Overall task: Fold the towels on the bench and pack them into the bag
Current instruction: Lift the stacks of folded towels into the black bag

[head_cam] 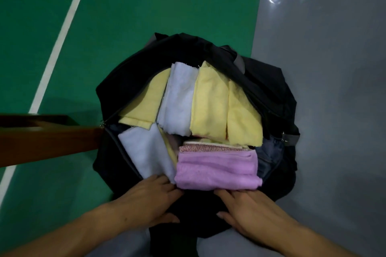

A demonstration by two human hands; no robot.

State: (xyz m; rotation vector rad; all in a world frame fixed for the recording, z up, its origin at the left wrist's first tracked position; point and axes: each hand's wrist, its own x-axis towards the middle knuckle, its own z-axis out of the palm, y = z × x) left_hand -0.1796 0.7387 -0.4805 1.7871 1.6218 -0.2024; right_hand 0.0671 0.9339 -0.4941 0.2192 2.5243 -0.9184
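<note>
The bench (48,142) juts in from the left, its end touching the bag (133,81) at the zip. No towels show on the visible part of it, so packing looks nearly done.

The left hand (146,196) lies on the bag's near rim, fingers fairly straight, tips touching the lower edge of the white towel (146,148) and the left corner of the pink towel (217,171). It holds nothing.

The pink towel lies just beyond both hands, its long axis running left to right across the near side of the opening, its near fold overhanging the rim. Both hands are equally close, one at each end.

The right hand (250,206) rests flat on the dark fabric below the towel's right half, fingers straight, tips at or under its near edge; not gripping.

Further away, yellow towels (211,106) and another white one fill the far half. Open room remains only to the right of the pink towel, where the lining (269,152) shows, so I judge the next push goes down and away.
</note>
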